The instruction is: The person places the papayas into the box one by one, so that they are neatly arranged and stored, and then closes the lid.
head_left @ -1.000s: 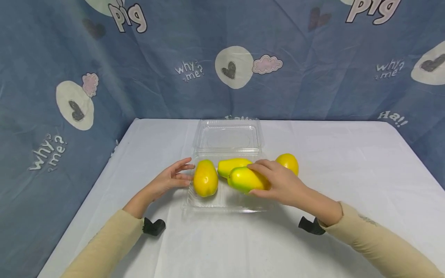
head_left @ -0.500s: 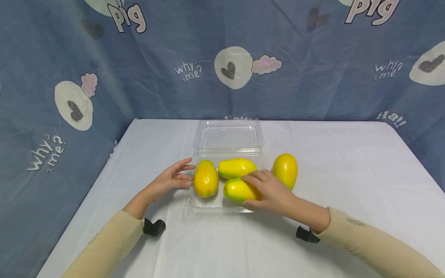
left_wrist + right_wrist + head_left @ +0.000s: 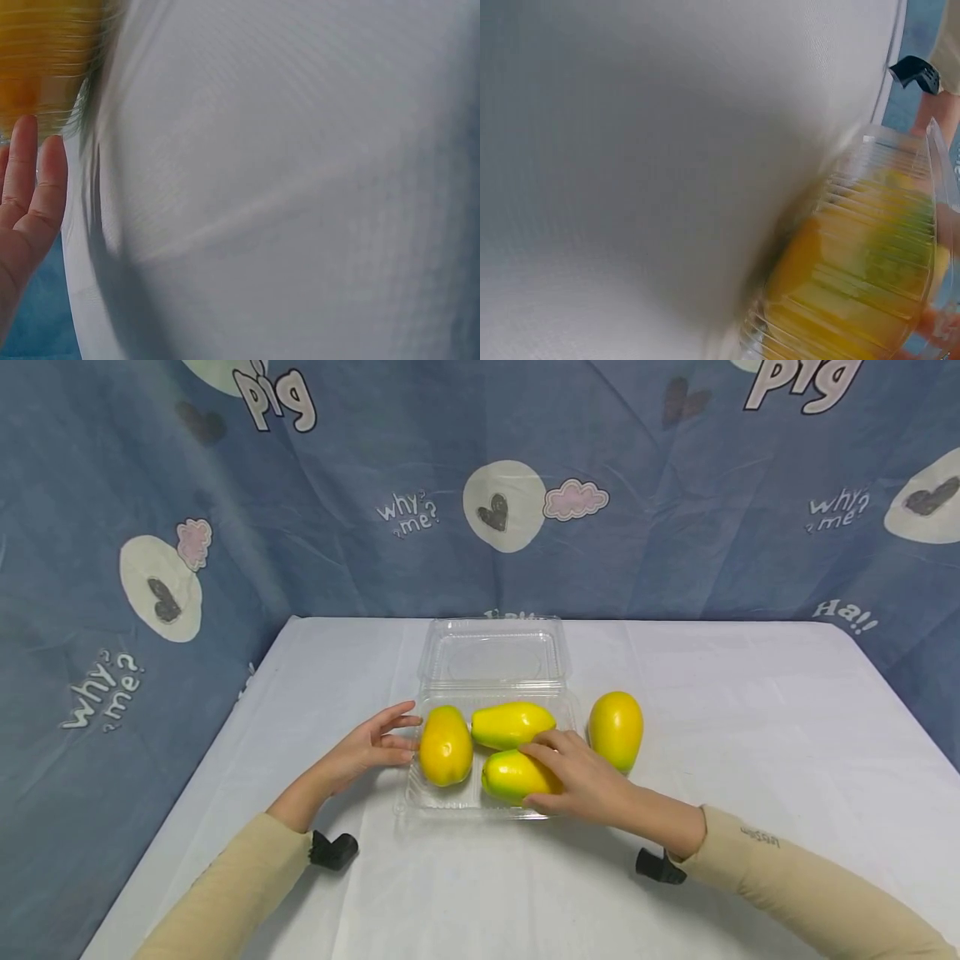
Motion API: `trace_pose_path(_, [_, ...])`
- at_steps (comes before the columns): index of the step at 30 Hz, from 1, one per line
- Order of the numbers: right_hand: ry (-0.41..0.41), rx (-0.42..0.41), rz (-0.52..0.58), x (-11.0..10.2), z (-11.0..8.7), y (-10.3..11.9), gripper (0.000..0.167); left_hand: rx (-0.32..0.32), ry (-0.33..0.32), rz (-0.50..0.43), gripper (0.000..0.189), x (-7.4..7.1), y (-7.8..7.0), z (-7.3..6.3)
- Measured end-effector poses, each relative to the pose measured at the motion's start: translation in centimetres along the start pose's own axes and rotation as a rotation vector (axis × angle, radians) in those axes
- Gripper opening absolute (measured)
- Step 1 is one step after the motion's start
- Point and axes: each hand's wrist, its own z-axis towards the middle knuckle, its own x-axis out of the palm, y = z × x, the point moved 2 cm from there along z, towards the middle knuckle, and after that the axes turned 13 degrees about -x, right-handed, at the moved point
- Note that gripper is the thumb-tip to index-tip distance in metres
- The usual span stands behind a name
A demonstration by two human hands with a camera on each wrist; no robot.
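My right hand (image 3: 581, 781) grips a yellow-green papaya (image 3: 510, 777) from its right side, low in the front right of the clear plastic clamshell box (image 3: 442, 798). Part of that fruit is hidden under the fingers. Behind it lies another papaya (image 3: 512, 724) on its side, and a third papaya (image 3: 446, 746) points front to back in the left part of the box. My left hand (image 3: 375, 742) has its fingers extended at the box's left wall, holding nothing. In the right wrist view, fruit (image 3: 840, 285) shows through the ribbed wall.
One more papaya (image 3: 617, 729) rests on the white tablecloth (image 3: 750, 718) just right of the box. The box's lid (image 3: 491, 652) lies folded back behind it. A blue printed cloth (image 3: 337, 552) hangs beyond the table.
My right hand has brought its papaya down and slightly left, from over the rear papaya to the front of the box. During the last half second it barely moved. The left hand stayed put.
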Motion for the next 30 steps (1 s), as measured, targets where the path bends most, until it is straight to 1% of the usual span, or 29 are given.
trace_pose_path(11, [0.032,0.012,0.02,-0.7,0.2,-0.2,0.055,-0.004,-0.01,0.003,0.08,0.1,0.0,0.1])
trace_pose_path(15, [0.025,0.017,0.004,-1.3,0.6,-0.2,0.054,-0.003,-0.01,0.004,0.08,0.1,-0.1,0.0])
trace_pose_path(22, [-0.017,0.021,0.03,-2.6,1.8,0.5,0.054,0.004,-0.008,0.003,0.08,0.0,0.0,0.0])
trace_pose_path(25, [-0.021,0.031,0.064,-2.8,2.6,1.0,0.055,0.008,-0.008,0.003,0.08,0.1,0.0,-0.1])
trace_pose_path(30, [-0.024,0.063,0.191,-2.6,4.1,1.9,0.056,0.014,-0.01,0.003,0.08,0.4,0.1,0.0])
